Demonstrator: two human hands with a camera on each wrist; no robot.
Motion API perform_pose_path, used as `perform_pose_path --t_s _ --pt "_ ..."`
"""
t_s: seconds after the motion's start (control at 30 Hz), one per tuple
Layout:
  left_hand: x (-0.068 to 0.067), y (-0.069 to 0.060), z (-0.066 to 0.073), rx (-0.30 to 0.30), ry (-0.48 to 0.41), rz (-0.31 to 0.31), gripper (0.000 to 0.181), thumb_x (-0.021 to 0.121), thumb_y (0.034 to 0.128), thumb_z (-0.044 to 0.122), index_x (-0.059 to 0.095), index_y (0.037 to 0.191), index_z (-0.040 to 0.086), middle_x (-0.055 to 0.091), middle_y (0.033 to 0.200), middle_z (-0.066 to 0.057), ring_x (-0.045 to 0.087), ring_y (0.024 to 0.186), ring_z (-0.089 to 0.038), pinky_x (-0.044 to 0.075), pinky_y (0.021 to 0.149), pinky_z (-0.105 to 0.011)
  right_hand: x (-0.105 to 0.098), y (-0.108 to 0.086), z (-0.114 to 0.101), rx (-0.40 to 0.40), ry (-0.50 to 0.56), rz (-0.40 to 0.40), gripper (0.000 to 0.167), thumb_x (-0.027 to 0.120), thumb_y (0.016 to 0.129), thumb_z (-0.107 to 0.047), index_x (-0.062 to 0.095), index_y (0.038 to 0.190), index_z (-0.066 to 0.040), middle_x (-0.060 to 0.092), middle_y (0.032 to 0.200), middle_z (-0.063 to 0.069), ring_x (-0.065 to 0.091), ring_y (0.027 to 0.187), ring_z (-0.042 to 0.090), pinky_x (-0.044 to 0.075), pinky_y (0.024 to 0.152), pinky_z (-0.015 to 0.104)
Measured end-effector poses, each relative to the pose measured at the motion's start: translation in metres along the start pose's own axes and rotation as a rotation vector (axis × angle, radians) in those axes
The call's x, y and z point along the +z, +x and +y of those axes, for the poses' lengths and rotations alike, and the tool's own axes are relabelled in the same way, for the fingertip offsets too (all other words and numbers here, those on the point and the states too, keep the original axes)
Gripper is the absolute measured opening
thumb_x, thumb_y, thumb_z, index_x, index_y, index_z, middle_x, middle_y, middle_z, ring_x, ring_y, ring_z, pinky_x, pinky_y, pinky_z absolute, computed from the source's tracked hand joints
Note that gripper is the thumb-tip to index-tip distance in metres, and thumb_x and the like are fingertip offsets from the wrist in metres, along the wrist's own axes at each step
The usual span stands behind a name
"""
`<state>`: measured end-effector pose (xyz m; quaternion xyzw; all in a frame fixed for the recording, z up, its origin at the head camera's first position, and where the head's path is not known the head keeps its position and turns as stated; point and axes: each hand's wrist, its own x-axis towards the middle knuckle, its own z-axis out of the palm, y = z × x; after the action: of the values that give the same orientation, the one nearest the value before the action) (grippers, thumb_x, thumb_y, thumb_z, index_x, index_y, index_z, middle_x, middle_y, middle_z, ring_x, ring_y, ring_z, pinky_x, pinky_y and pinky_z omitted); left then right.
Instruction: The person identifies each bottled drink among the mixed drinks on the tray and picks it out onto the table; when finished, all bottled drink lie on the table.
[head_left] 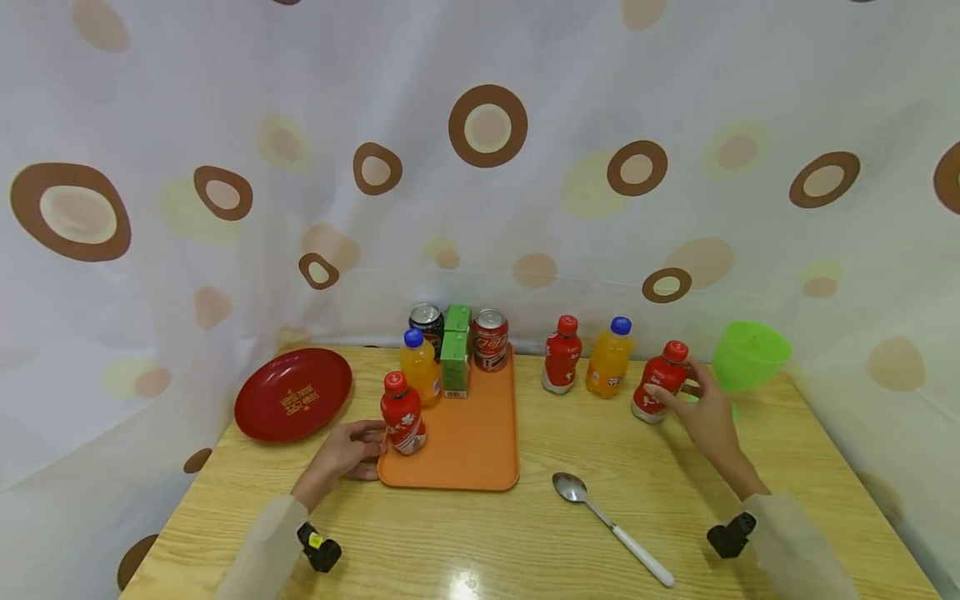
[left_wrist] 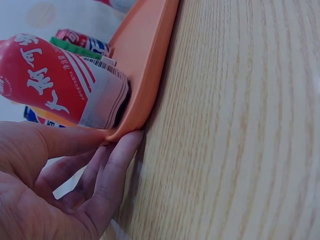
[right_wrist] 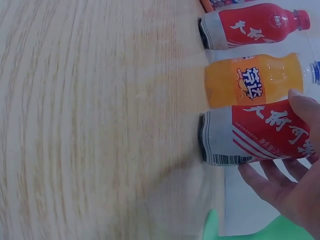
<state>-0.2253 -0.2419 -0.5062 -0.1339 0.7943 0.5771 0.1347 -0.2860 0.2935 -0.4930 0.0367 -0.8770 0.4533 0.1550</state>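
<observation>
My left hand (head_left: 343,454) pinches the left rim of an orange tray (head_left: 472,442) between thumb and fingers, close to its near corner. Just inside that rim stands a red-labelled cola bottle (head_left: 403,417). Behind it on the tray are an orange soda bottle (head_left: 422,371), green cartons (head_left: 454,362), a dark can (head_left: 427,323) and a red can (head_left: 491,342). On the right, my right hand (head_left: 705,412) holds another red-labelled cola bottle (right_wrist: 250,132), thumb on one side and fingers on the other. That bottle is upright on the table.
Left of the held bottle stand an orange soda bottle (head_left: 609,358) and a further red cola bottle (head_left: 562,357). A green cup (head_left: 750,358) is behind my right hand. A white-handled spoon (head_left: 611,527) lies in front. At far left sits a red plate (head_left: 262,404).
</observation>
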Motion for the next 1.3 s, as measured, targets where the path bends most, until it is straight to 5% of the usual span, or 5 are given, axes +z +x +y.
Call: perform_pose_path --t_s 0.43,0.6,0.87,1.07,1.3 --pt "-0.001 0.000 0.001 0.024 0.000 -0.016 0.049 0.065 0.0991 0.002 0.056 0.147 -0.003 0.062 0.135 -0.026 0.070 0.097 -0.020 0.066 0.067 -0.036 -0.012 -0.007 -0.010 0.006 -0.016 -0.068 0.076 0.074 0.100 -0.028 0.034 0.155 0.007 0.050 0.143 0.033 0.054 0.125 0.049 0.040 0.078 0.000" --pt "-0.001 0.001 0.002 0.016 -0.004 -0.018 0.048 0.064 0.0998 0.002 0.055 0.147 -0.002 0.061 0.138 -0.027 0.070 0.098 -0.021 0.066 0.067 -0.036 -0.014 -0.015 -0.016 -0.039 -0.023 0.022 0.068 0.072 0.101 -0.021 0.038 0.150 0.011 0.053 0.136 0.032 0.055 0.118 0.043 0.043 0.077 -0.002" --pt "-0.001 0.000 0.003 0.019 -0.008 -0.014 0.048 0.063 0.1002 0.002 0.055 0.147 -0.003 0.061 0.137 -0.027 0.071 0.097 -0.021 0.066 0.067 -0.036 -0.011 -0.018 -0.034 -0.246 0.013 0.240 0.037 0.071 0.096 0.002 0.056 0.127 0.014 0.060 0.116 0.024 0.054 0.102 0.000 0.047 0.079 0.000" --pt "-0.006 -0.001 0.003 0.013 -0.053 -0.047 0.048 0.062 0.1019 0.005 0.053 0.148 -0.004 0.062 0.138 -0.028 0.072 0.103 -0.024 0.066 0.070 -0.037 0.002 -0.020 -0.052 -0.374 0.005 0.194 0.015 0.069 0.092 0.011 0.067 0.107 0.008 0.061 0.105 0.016 0.051 0.098 -0.001 0.046 0.079 0.000" --pt "-0.014 -0.001 0.006 -0.045 -0.122 -0.113 0.043 0.054 0.1074 0.009 0.052 0.147 -0.008 0.071 0.125 -0.024 0.074 0.093 -0.021 0.067 0.075 -0.041 0.045 -0.032 -0.081 -0.491 -0.040 0.027 0.016 0.073 0.090 0.011 0.068 0.102 0.003 0.065 0.098 0.009 0.061 0.088 0.010 0.056 0.073 0.011"
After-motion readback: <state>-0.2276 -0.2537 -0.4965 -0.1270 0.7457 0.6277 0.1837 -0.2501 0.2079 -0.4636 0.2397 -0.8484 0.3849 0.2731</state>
